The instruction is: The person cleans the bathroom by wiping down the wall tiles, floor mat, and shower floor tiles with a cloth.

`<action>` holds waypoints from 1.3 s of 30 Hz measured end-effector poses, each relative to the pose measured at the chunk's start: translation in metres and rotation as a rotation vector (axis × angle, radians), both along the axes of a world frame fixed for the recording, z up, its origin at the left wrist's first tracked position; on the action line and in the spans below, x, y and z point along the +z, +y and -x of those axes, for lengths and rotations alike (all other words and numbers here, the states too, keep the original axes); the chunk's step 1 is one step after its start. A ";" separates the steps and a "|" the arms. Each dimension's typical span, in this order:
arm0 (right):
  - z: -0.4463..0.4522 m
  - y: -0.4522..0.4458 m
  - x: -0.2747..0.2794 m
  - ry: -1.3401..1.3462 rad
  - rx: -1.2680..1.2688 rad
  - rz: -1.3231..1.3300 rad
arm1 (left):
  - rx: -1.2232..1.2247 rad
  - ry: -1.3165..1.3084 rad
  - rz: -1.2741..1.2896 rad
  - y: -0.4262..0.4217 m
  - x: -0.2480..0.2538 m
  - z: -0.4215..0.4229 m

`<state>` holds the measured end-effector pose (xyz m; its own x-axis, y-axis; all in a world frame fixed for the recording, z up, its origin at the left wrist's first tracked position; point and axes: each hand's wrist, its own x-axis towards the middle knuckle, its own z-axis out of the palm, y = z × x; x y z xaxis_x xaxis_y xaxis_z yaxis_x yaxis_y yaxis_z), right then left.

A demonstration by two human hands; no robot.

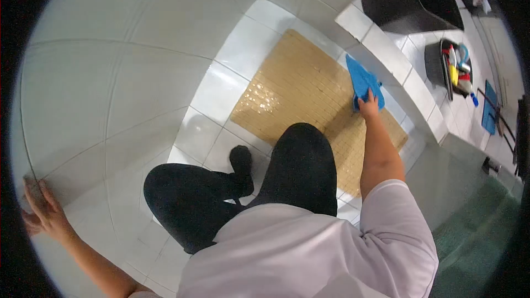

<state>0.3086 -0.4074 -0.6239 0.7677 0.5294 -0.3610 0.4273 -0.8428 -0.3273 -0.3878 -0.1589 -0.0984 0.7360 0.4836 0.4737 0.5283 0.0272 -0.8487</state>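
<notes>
My right hand (369,106) reaches forward and grips a blue cloth (361,75), its fingers pressed into the fabric. The cloth lies bunched at the right edge of a tan bath mat (292,77), against the low tiled ledge (408,77). Wet-looking glints show on the left part of the mat. Far to the left, my left hand (47,212) rests with spread fingers against the pale tiled wall (149,77). It holds nothing that I can see.
White floor tiles (221,85) surround the mat, and my knees are bent over its near edge. Beyond the ledge stand a large dark bin (408,3) and a black basket (436,66) of cleaning bottles. A greenish glass panel (475,232) is at the lower right.
</notes>
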 end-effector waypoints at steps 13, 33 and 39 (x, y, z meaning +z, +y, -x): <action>0.175 0.333 -0.007 -0.318 0.749 -0.215 | 0.133 -0.156 0.235 -0.040 0.002 0.035; 0.291 0.272 -0.019 0.178 1.338 -0.292 | 0.134 -0.096 0.272 -0.047 -0.002 0.004; 0.218 0.349 0.019 -0.264 0.974 0.132 | 0.046 -0.107 0.223 -0.044 0.006 0.008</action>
